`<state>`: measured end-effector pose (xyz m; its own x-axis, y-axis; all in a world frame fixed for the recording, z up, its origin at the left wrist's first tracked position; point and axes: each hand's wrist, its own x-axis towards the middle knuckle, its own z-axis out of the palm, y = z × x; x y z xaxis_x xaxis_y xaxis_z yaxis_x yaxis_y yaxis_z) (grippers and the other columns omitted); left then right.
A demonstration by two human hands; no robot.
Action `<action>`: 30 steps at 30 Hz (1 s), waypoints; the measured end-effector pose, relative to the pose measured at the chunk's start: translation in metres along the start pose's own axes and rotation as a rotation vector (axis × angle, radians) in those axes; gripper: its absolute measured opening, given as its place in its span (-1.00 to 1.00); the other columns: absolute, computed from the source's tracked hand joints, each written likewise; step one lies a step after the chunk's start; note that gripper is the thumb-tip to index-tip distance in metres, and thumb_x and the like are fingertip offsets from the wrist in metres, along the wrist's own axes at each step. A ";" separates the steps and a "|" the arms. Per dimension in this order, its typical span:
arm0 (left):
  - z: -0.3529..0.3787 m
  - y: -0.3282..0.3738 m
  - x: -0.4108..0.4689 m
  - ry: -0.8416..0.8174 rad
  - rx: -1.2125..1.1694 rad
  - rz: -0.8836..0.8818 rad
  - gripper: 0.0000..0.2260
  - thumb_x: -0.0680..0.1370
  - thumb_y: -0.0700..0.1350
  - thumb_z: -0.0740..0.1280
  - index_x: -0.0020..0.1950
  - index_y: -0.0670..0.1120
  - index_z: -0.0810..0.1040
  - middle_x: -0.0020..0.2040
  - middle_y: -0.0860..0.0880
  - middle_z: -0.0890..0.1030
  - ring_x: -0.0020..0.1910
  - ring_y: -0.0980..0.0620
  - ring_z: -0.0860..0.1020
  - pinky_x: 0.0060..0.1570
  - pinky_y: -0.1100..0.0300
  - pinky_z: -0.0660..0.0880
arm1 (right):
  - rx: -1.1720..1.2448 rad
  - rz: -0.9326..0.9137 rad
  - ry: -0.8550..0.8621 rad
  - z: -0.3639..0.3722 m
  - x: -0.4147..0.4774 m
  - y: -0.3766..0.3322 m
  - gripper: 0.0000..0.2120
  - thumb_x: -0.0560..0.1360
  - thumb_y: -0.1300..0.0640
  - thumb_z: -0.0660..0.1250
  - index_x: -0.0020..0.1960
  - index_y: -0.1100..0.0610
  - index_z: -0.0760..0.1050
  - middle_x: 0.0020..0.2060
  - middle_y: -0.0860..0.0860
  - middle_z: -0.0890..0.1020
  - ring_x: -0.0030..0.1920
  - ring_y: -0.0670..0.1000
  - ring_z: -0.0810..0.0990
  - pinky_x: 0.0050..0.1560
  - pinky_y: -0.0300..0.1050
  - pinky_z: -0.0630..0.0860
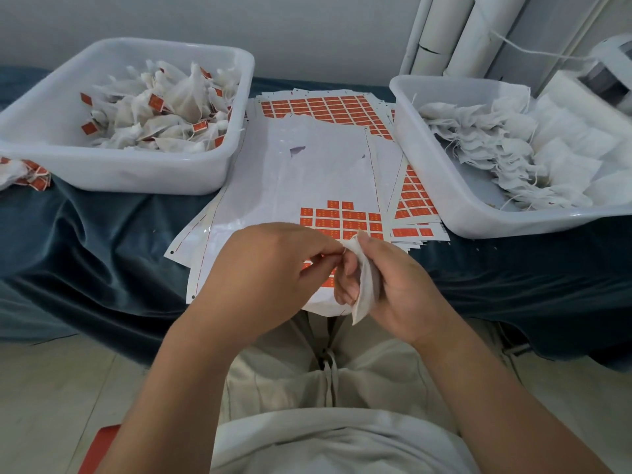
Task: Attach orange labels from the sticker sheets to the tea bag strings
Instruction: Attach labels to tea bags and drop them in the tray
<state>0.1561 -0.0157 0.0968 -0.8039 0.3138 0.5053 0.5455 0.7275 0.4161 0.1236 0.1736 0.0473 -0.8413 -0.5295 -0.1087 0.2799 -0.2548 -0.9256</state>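
Dark teal cloth (102, 234) lies spread before a pale wall (239, 22). At its near edge the right hand (400, 285) grips a white tea bag (367, 289). The fingers curl round the bag's left side and the thumb sits at its top, so the bag hangs upright with its lower tip free. The left hand (270, 268) meets it from nine o'clock, thumb and forefinger pinched together at the bag's top corner and the other fingers curled beneath. Whether they pinch the string or a label is too small to tell.

Under both hands lies a sheet (307, 165), mostly peeled bare, with a block of orange labels (342, 217) left just at twelve o'clock from the hands. More sheets fan out beneath it: a stack (325, 107) farther toward twelve and a second fan (413, 200) at one o'clock. At ten o'clock stands the left tub (119, 172), holding labelled bags (171, 114). A few loose bags (24, 172), also labelled, lie on the cloth at the tub's eight o'clock. At two o'clock the right tub (444, 186) holds plain bags (496, 142) with trailing strings. White tubes (478, 32) lean on the wall at its twelve o'clock. At six o'clock from the hands are beige trousers (290, 371) and a pale shirt (325, 439).
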 end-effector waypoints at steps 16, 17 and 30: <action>-0.001 -0.013 -0.002 -0.051 -0.479 -0.454 -0.90 0.48 -0.08 0.32 -0.18 0.00 0.63 -0.24 0.04 0.68 -0.34 0.15 0.60 -0.41 0.34 0.46 | 0.205 -0.059 0.227 0.001 0.003 -0.004 -0.75 0.57 -0.07 0.44 0.14 0.05 0.71 -0.02 -0.01 0.73 -0.06 -0.08 0.71 -0.05 -0.15 0.64; 0.001 -0.013 -0.001 -0.061 -0.518 -0.470 -0.88 0.50 -0.09 0.29 -0.16 -0.04 0.61 -0.24 -0.01 0.67 -0.36 0.14 0.58 -0.43 0.32 0.45 | 0.212 -0.056 0.233 0.002 0.003 -0.004 -0.79 0.58 -0.05 0.41 0.10 0.03 0.71 -0.09 -0.03 0.72 -0.12 -0.10 0.70 -0.09 -0.17 0.63; 0.012 -0.008 0.000 -0.141 -0.270 -0.287 -0.77 0.62 -0.01 0.19 -0.22 -0.01 0.45 -0.34 -0.02 0.52 -0.31 -0.05 0.49 -0.29 -0.14 0.44 | 0.221 -0.091 0.128 0.020 -0.003 -0.008 -0.71 0.53 -0.03 0.50 0.09 0.16 0.59 -0.06 0.04 0.66 0.04 -0.02 0.65 0.15 -0.07 0.62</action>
<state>0.1493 -0.0146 0.0845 -0.9467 0.2157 0.2394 0.3222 0.6176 0.7175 0.1332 0.1607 0.0622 -0.9152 -0.3934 -0.0869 0.2830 -0.4742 -0.8337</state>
